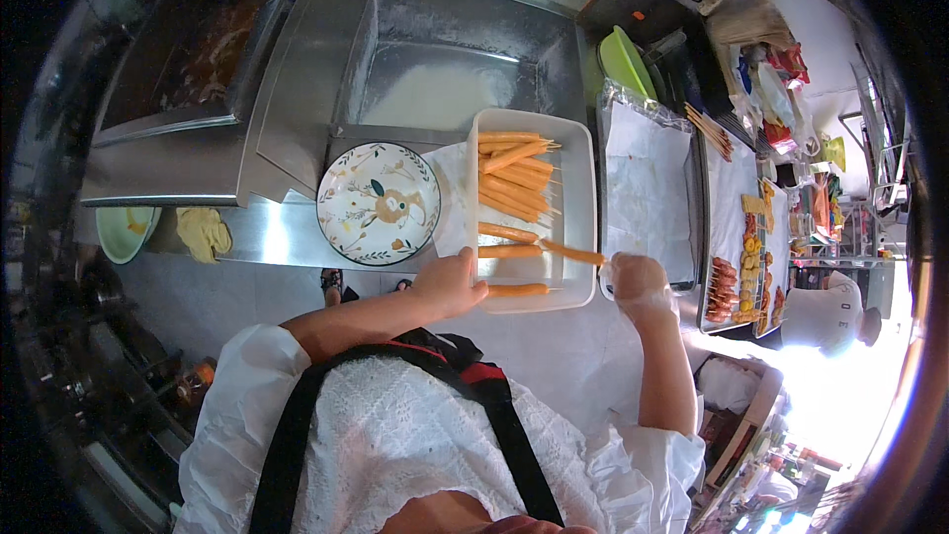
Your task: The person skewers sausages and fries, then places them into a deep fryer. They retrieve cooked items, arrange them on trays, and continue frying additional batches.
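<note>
A white plastic tub holds several skewered sausages, most of them piled in its far part. My left hand grips the tub's left wall near the front corner. Beyond the tub's right wall, my right hand is closed and somewhat blurred, with one skewered sausage reaching from it over the tub; its stick is mostly hidden by the fingers. A round plate with an animal drawing lies left of the tub, next to white paper.
Behind the tub is a steel basin with white powder. A paper-lined tray stands to the right, then trays of skewered food. A fryer-like steel unit, a green bowl and a yellow cloth are left. A person is far right.
</note>
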Action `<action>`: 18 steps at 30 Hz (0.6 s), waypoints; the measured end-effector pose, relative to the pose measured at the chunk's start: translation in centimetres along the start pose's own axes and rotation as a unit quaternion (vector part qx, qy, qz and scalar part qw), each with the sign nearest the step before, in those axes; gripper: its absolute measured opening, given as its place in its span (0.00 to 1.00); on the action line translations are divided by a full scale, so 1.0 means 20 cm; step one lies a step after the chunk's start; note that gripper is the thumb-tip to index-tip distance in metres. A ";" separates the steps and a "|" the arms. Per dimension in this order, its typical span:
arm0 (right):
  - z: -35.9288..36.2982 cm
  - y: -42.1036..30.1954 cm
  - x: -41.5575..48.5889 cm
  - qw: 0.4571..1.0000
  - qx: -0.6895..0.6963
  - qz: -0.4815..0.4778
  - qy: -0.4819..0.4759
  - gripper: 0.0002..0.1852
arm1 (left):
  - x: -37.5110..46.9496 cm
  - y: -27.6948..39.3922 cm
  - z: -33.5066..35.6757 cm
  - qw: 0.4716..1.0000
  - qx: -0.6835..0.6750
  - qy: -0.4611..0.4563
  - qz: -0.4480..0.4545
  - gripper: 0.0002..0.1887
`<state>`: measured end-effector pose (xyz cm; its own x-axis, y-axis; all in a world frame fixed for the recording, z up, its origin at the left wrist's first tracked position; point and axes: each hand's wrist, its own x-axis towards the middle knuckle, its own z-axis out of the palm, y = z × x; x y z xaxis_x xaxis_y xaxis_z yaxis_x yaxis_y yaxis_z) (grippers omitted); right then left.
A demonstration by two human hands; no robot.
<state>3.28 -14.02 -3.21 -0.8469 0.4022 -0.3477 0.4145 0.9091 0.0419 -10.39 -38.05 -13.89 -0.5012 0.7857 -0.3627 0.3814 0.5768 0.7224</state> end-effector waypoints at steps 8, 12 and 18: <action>0.45 -0.16 0.24 0.991 -0.085 -0.099 -0.019 0.09 | 0.04 -0.06 0.00 0.999 -0.004 0.009 0.043 0.21; 0.53 -0.21 0.34 0.986 -0.139 -0.058 0.069 0.09 | 0.03 -0.05 -0.01 0.999 0.030 0.008 0.039 0.22; 0.42 -0.23 0.40 0.993 -0.021 -0.111 -0.024 0.11 | 0.03 -0.03 -0.04 0.999 0.017 -0.027 0.024 0.23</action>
<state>-2.69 -15.90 -14.08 -0.8986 0.1876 -0.3966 0.2053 0.9787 -0.0024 -11.54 -38.15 -14.13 -0.4402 0.8227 -0.3598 0.4300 0.5449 0.7198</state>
